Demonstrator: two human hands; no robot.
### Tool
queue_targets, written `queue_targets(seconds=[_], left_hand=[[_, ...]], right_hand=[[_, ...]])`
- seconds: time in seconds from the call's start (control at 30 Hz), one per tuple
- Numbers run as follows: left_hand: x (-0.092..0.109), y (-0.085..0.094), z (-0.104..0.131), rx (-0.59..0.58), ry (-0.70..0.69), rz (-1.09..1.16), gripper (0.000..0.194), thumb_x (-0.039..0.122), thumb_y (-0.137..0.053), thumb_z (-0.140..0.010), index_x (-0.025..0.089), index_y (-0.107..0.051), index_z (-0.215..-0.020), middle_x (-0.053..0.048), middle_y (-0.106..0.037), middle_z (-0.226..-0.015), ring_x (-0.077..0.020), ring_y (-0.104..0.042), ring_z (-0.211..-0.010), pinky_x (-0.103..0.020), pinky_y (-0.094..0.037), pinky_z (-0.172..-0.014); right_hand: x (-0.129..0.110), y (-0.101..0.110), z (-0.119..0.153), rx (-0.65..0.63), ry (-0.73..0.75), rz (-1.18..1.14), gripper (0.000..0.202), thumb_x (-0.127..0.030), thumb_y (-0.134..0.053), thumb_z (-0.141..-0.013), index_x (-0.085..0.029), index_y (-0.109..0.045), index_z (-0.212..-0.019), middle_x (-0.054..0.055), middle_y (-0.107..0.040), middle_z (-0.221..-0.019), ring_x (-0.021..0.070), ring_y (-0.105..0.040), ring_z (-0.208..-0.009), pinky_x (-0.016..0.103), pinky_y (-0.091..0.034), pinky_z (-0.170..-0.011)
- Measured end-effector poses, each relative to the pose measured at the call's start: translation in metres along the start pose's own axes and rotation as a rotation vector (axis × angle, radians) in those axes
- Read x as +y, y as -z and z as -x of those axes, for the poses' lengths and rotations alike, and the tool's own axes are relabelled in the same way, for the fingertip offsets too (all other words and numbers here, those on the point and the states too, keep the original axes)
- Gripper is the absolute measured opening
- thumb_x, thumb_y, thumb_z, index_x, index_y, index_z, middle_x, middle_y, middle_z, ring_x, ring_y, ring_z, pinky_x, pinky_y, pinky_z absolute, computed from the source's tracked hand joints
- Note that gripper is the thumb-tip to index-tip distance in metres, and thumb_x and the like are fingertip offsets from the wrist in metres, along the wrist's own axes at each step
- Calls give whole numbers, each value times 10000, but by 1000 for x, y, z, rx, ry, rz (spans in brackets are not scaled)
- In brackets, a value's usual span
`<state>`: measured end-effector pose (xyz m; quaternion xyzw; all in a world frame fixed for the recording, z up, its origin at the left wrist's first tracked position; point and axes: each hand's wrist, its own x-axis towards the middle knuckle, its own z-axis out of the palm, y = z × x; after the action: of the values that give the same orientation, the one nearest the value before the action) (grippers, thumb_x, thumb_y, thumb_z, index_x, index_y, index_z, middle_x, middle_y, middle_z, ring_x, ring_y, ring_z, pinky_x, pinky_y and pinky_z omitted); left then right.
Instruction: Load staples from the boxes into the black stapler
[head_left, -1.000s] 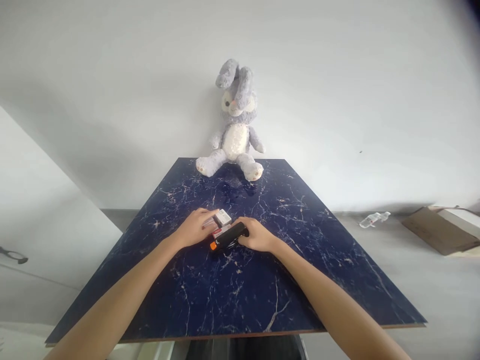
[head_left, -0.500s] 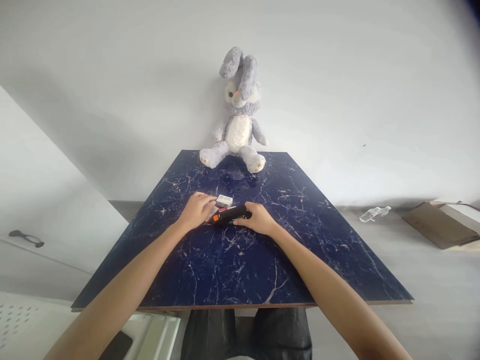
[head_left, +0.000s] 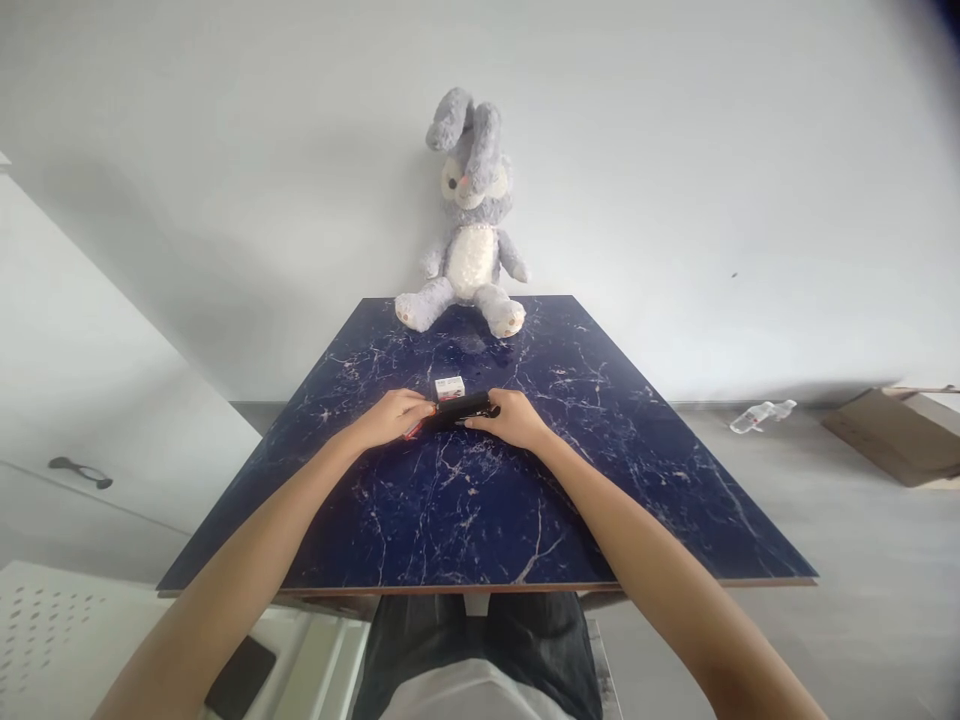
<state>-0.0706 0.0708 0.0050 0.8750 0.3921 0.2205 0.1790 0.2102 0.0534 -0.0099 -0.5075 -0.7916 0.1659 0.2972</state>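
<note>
A long black object [head_left: 461, 408], stapler-shaped and with a little orange at its left end, lies between my two hands over the middle of the table. My right hand [head_left: 514, 418] grips its right end, thumb below and fingers above. At the left end, the fingers of my left hand [head_left: 394, 417] close against the orange tip. Something red [head_left: 412, 432] shows under my left fingers, mostly hidden. Just behind the black object stands a small white box [head_left: 450, 385] with red print, which neither hand holds.
The dark blue marbled table [head_left: 480, 520] spreads under my arms. A grey plush rabbit [head_left: 472, 230] sits at its far edge against the wall. On the floor to the right are plastic bottles [head_left: 761, 416] and a cardboard box [head_left: 892, 435]. A cabinet handle [head_left: 80, 472] is at left.
My left fingers have come onto the left end of the black object, which now lies more level. The orange part is more covered. The view has shifted slightly.
</note>
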Motion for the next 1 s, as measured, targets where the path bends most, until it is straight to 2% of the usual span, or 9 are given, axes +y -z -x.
queue_targets(seconds=[0.13, 0.23, 0.33, 0.43, 0.6, 0.73, 0.87, 0.93, 1.0], left_hand=[[4, 4, -1, -28, -1, 29, 506, 590, -442, -955, 207, -737, -808, -51, -716, -765, -206, -687, -769, -290, -526, -738], [5, 6, -2, -43, -7, 26, 519, 617, -446, -940, 207, -731, -798, -44, -710, -739, -202, -688, -729, -284, -534, -695], [2, 6, -3, -43, -16, 7, 513, 613, -435, -945, 226, -742, -807, -45, -718, -755, -205, -694, -723, -294, -543, -681], [-1, 2, -3, -16, -26, -16, 490, 592, -419, -959, 251, -766, -900, -63, -744, -845, -223, -705, -807, -312, -550, -728], [-2, -8, 0, 68, -34, -73, 466, 526, -383, -988, 279, -778, -998, -76, -763, -985, -268, -671, -1026, -392, -513, -917], [2, -5, 5, 77, -36, -107, 402, 476, -409, -986, 303, -731, -1155, -63, -745, -1111, -279, -640, -1100, -430, -476, -974], [6, 2, 9, 37, -48, -133, 427, 518, -689, -810, 300, -712, -1176, -64, -726, -1140, -286, -627, -1090, -419, -474, -966], [7, 3, 11, 50, -36, -145, 451, 523, -740, -758, 279, -720, -1137, -75, -725, -1083, -283, -630, -1027, -409, -497, -909], [9, 2, 12, 88, -22, -150, 392, 510, -722, -776, 261, -730, -1079, -78, -717, -1027, -272, -629, -977, -395, -512, -858]], right_hand=[[0, 10, 1, -64, 30, -22, 296, -463, -761, -758, -184, -668, -793, 29, -700, -809, 168, -618, -714, 252, -422, -642], [2, 21, 1, -143, 62, -65, 174, -368, -748, -782, -214, -713, -856, 2, -734, -843, 163, -658, -755, 244, -463, -685], [5, 30, 1, -191, 59, -91, 133, -352, -736, -789, -228, -726, -836, -16, -747, -820, 163, -679, -754, 244, -488, -691], [10, 35, 0, -213, 32, -86, 154, -369, -737, -781, -232, -736, -851, -16, -750, -797, 169, -687, -746, 254, -501, -695], [24, 53, 0, -261, 9, -22, 174, -364, -743, -761, -248, -750, -890, 1, -765, -838, 183, -694, -750, 269, -505, -696], [35, 69, 4, -271, 5, 54, 143, -352, -730, -754, -241, -744, -843, 9, -760, -805, 194, -686, -721, 270, -487, -657], [37, 65, 5, -231, 38, 116, 143, -319, -711, -762, -240, -740, -878, 13, -750, -800, 198, -674, -731, 273, -465, -679], [34, 58, 4, -220, 74, 122, 188, -339, -693, -793, -253, -738, -954, 17, -755, -866, 197, -675, -771, 273, -463, -705], [30, 51, 3, -213, 107, 124, 203, -368, -681, -819, -260, -738, -980, 25, -755, -922, 201, -674, -804, 277, -461, -723]])
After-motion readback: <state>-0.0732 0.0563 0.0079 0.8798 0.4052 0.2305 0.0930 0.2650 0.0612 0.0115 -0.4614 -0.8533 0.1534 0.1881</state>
